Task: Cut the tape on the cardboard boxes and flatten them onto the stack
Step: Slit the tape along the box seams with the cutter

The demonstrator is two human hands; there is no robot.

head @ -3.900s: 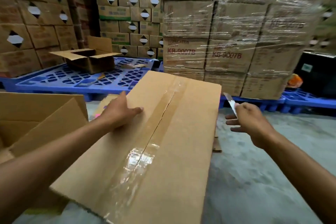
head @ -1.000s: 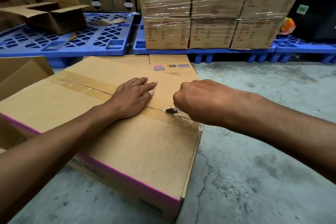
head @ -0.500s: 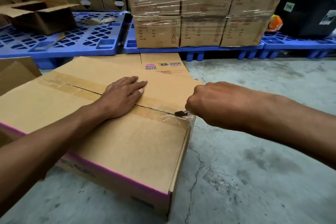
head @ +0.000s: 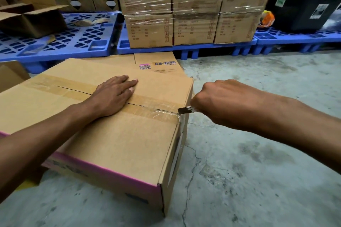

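A brown cardboard box [head: 114,140] with a pink lower edge stands on the concrete floor in front of me. Clear tape [head: 156,109] runs along its top seam, slit along most of its length. My left hand [head: 114,94] lies flat, palm down, on the top across the seam. My right hand [head: 217,103] is a fist closed on a small knife, whose blade [head: 184,110] sits at the box's right top edge where the tape folds over. Behind the box lies a flattened carton [head: 158,64] printed KB-2056.
Blue plastic pallets [head: 88,42] run along the back. One holds shrink-wrapped KB-9007B cartons [head: 184,5], another an open empty box [head: 35,18]. A black crate [head: 302,3] stands at the far right. More cardboard [head: 11,75] sits at my left. Cracked concrete floor [head: 249,171] lies to the right.
My right hand has drawn the knife rightward along the seam, from near my left hand to the box's right edge. My left hand has stayed pressed on the top.
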